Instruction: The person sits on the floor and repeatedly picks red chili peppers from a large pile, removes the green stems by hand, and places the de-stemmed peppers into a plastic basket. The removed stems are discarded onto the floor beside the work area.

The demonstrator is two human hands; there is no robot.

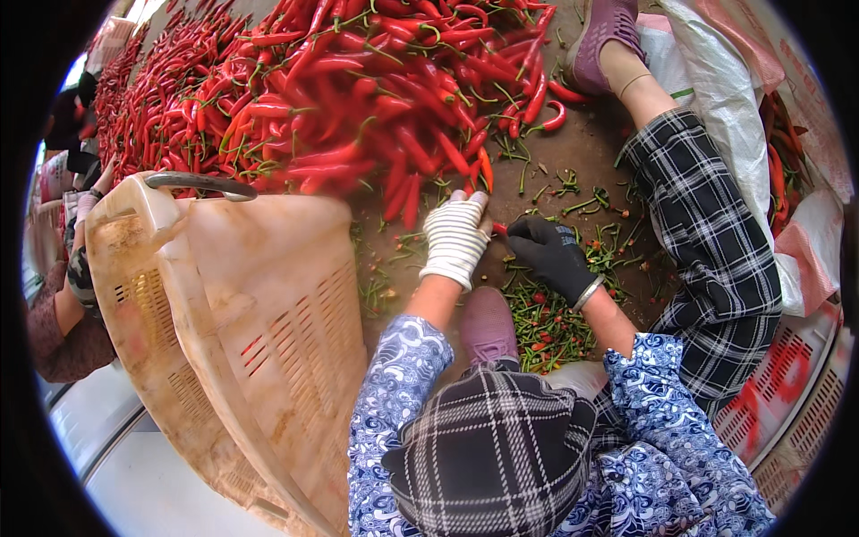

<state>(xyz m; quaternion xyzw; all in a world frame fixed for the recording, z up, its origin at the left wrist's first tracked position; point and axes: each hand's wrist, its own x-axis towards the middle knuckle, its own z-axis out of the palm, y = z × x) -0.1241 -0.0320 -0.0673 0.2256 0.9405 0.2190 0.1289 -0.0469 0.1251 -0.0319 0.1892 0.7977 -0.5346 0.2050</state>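
My left hand [458, 238], in a white striped knit glove, reaches to the near edge of a heap of red chili peppers [402, 87]. Its fingertips meet the peppers there, but whether they grip one is hidden. To the right, my right hand [553, 258] wears a black glove, its fingers curled. A short piece of a red chili pepper [499, 229] shows between the two hands, its end at the black fingertips. Green pepper stems [543, 315] lie piled under and around my right hand.
A stained plastic crate [268, 268] stands at left with a dark handle [201, 181]. Woven sacks [725, 87] lie at right by my plaid-trousered leg [711, 248]. My purple shoe [490, 322] is between my arms. Another person's arm [74, 295] shows at far left.
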